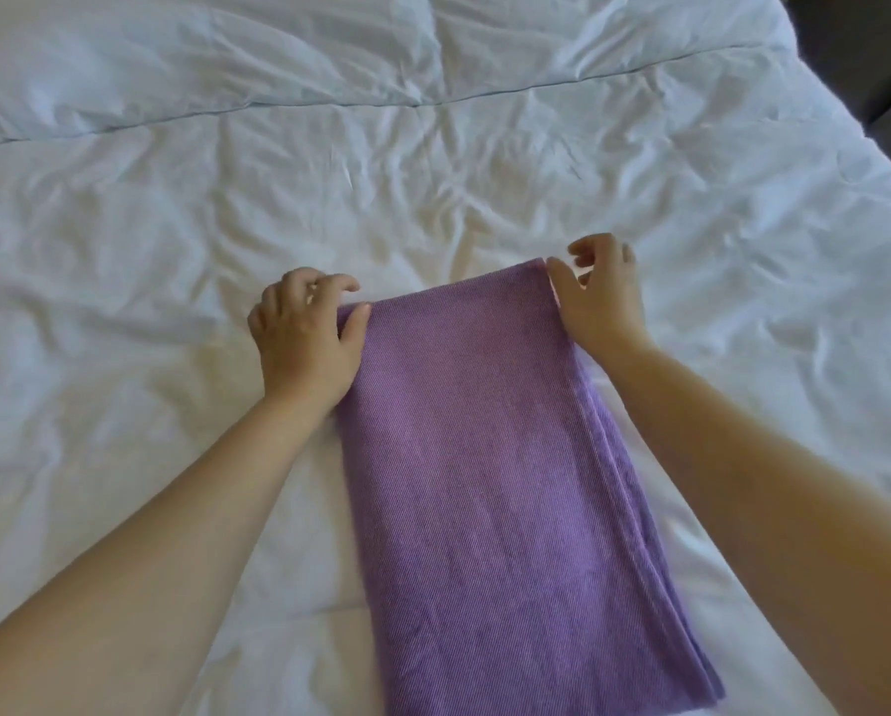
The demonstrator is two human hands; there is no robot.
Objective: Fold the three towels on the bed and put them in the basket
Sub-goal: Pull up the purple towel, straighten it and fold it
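A purple towel (pixel 484 483) lies folded into a long strip on the white bed, running from the near edge of the view toward the middle. My left hand (pixel 303 338) pinches its far left corner, thumb on top and fingers curled over the edge. At the far right corner, my right hand (pixel 598 297) has its thumb against the towel's edge and its fingers curled behind it. Layered edges of the towel show along its right side. No other towel and no basket are in view.
The bed (pixel 174 250) is covered by a wrinkled white duvet, with a seam running across the far part. A dark floor or furniture strip (pixel 867 54) shows past the bed's right edge at the top right.
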